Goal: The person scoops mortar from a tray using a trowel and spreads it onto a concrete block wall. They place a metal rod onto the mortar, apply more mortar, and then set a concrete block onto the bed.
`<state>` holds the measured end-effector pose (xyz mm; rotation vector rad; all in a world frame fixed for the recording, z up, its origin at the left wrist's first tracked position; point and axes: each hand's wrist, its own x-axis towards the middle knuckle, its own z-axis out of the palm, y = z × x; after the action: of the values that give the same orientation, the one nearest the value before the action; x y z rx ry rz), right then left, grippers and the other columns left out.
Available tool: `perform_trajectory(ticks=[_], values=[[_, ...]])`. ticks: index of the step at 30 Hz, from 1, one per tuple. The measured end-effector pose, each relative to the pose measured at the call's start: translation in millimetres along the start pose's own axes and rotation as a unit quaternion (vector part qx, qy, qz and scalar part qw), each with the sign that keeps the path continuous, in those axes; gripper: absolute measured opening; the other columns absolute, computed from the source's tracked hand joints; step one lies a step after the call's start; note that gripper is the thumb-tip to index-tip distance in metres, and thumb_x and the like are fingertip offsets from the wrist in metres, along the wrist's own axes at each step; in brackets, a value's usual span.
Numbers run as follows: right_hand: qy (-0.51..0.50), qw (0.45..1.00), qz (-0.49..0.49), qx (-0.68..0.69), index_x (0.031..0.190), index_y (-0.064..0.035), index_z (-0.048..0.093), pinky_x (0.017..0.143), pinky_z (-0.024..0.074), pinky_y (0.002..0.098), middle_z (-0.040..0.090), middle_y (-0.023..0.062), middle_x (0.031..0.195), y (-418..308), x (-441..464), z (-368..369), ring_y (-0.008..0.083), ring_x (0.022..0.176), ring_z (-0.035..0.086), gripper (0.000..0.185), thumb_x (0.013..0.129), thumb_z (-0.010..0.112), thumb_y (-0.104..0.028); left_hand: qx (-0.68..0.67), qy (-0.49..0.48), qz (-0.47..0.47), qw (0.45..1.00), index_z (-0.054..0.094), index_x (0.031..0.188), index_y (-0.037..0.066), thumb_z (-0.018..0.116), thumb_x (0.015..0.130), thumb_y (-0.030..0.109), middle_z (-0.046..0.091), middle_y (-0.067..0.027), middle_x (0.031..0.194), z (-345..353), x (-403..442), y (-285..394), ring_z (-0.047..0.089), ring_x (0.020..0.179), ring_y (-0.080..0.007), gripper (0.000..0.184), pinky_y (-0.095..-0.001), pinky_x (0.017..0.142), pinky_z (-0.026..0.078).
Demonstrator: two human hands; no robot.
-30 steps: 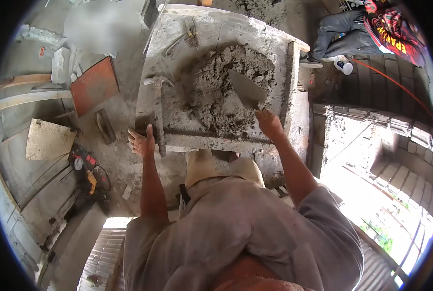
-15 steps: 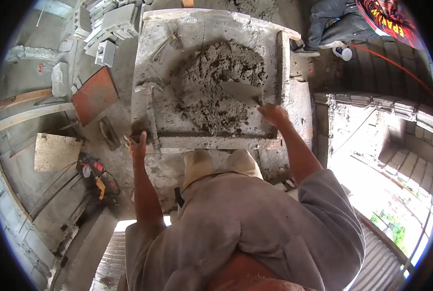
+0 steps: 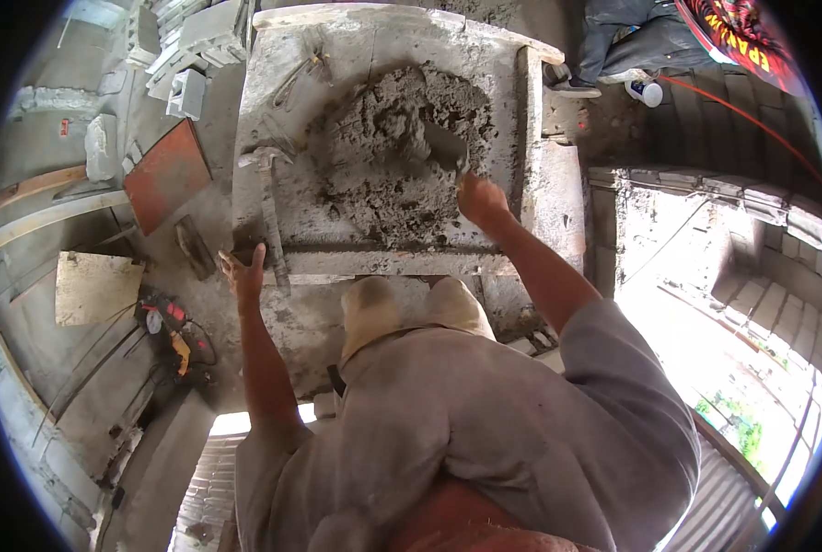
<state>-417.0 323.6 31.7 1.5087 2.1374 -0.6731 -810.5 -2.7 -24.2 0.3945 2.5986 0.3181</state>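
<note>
My right hand (image 3: 483, 200) is closed round the handle of a trowel (image 3: 447, 145), whose blade is tilted into a heap of wet grey mortar (image 3: 365, 152). The mortar lies on a low mixing board (image 3: 337, 241) with raised wooden edges. At the board's near left corner is my left hand (image 3: 243, 276), thumb and fingers curled about a small dark thing that I cannot make out. Just right of that hand, a claw hammer (image 3: 271, 207) lies across the board's near edge. Pliers (image 3: 287, 89) rest towards the far left of the board.
Left of the board are a reddish panel (image 3: 168, 178), a wooden piece (image 3: 195, 248), a pale board (image 3: 98, 289) and a power tool (image 3: 173, 336). Concrete blocks (image 3: 186, 94) stand at the back left. A person's dark trouser leg (image 3: 623, 46) and a white container (image 3: 648, 93) are at the back right.
The trowel has moved left and up into the mortar, and its blade has turned more steeply. My left hand stays at the board's corner. The whole view has shifted slightly.
</note>
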Motion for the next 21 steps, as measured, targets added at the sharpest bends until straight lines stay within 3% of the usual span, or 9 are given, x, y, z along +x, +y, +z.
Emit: perform_trajectory(ticks=[2,5,7,9,11,15,17,19,21], values=[[0.048,0.995,-0.076,0.036,0.119,-0.0086,0.056,0.081,0.0537,0.0477,0.067,0.0219,0.105,18,-26,-6,0.0384,0.093,0.066,0.038,0.091,0.052,-0.035,-0.018,-0.008,0.002,1.000,0.004,0.154,0.004,0.060,0.071,0.080,0.012,-0.0273,0.156,-2,-1,1,0.021,0.143,-0.0434,0.126,-0.0542,0.110,0.030],[-0.060,0.998,0.013,-0.029,0.118,-0.0098,0.056,0.081,0.0533,0.0457,0.068,0.0200,0.103,55,-49,-25,0.0357,0.093,0.067,0.038,0.090,0.054,-0.036,-0.032,-0.030,0.010,0.999,0.003,0.154,0.004,0.061,0.071,0.080,0.010,-0.0261,0.157,-8,1,-6,0.018,0.144,-0.0427,0.126,-0.0548,0.110,0.030],[0.060,0.988,0.079,0.122,0.116,-0.0104,0.057,0.078,0.0540,0.0424,0.069,0.0184,0.099,100,-46,25,0.0341,0.090,0.067,0.037,0.089,0.057,-0.036,-0.036,-0.042,0.015,0.998,0.003,0.154,0.004,0.061,0.071,0.080,0.010,-0.0253,0.158,-8,3,-8,0.017,0.144,-0.0425,0.126,-0.0549,0.110,0.030],[-0.038,0.995,-0.086,-0.042,0.110,-0.0078,0.060,0.075,0.0536,0.0417,0.068,0.0187,0.094,114,-14,101,0.0324,0.085,0.067,0.035,0.089,0.058,-0.035,-0.034,-0.040,0.021,0.998,0.002,0.154,0.005,0.061,0.070,0.080,0.010,-0.0238,0.158,-8,2,-5,0.016,0.145,-0.0413,0.127,-0.0544,0.111,0.030],[0.015,0.959,0.026,0.282,0.099,-0.0048,0.065,0.066,0.0507,0.0445,0.067,0.0182,0.085,13,-27,92,0.0303,0.073,0.064,0.029,0.086,0.061,-0.031,-0.034,-0.035,0.020,0.999,0.002,0.154,0.005,0.061,0.070,0.080,0.008,-0.0234,0.159,-6,6,0,0.016,0.145,-0.0411,0.127,-0.0539,0.111,0.029],[0.030,0.966,-0.105,0.236,0.090,-0.0019,0.062,0.058,0.0477,0.0401,0.062,0.0105,0.069,-55,53,148,0.0217,0.062,0.059,0.030,0.084,0.065,-0.031,-0.029,-0.063,0.011,0.997,0.004,0.154,0.002,0.061,0.071,0.079,0.012,-0.0253,0.157,-17,-3,2,0.018,0.144,-0.0412,0.127,-0.0509,0.113,0.028],[0.043,0.913,-0.179,0.364,0.085,-0.0035,0.061,0.051,0.0443,0.0357,0.059,0.0059,0.064,-59,41,113,0.0159,0.054,0.054,0.026,0.084,0.066,-0.029,-0.068,-0.067,0.043,0.995,0.007,0.153,0.000,0.062,0.072,0.077,0.017,-0.0270,0.156,-20,8,-14,0.020,0.144,-0.0419,0.125,-0.0497,0.113,0.028],[0.017,0.895,-0.105,0.432,0.084,-0.0045,0.061,0.048,0.0424,0.0344,0.057,0.0044,0.062,-65,11,78,0.0139,0.052,0.052,0.024,0.085,0.065,-0.028,-0.117,-0.081,0.076,0.987,0.011,0.152,-0.002,0.063,0.073,0.075,0.021,-0.0288,0.154,-15,19,-35,0.022,0.143,-0.0426,0.122,-0.0485,0.113,0.027],[0.000,0.860,-0.013,0.510,0.080,-0.0056,0.060,0.043,0.0402,0.0340,0.054,0.0027,0.060,-56,-22,59,0.0129,0.049,0.049,0.021,0.086,0.065,-0.026,-0.120,0.047,0.088,0.988,0.020,0.150,-0.004,0.065,0.077,0.070,0.027,-0.0317,0.150,-9,30,-48,0.025,0.141,-0.0431,0.113,-0.0472,0.114,0.026]])
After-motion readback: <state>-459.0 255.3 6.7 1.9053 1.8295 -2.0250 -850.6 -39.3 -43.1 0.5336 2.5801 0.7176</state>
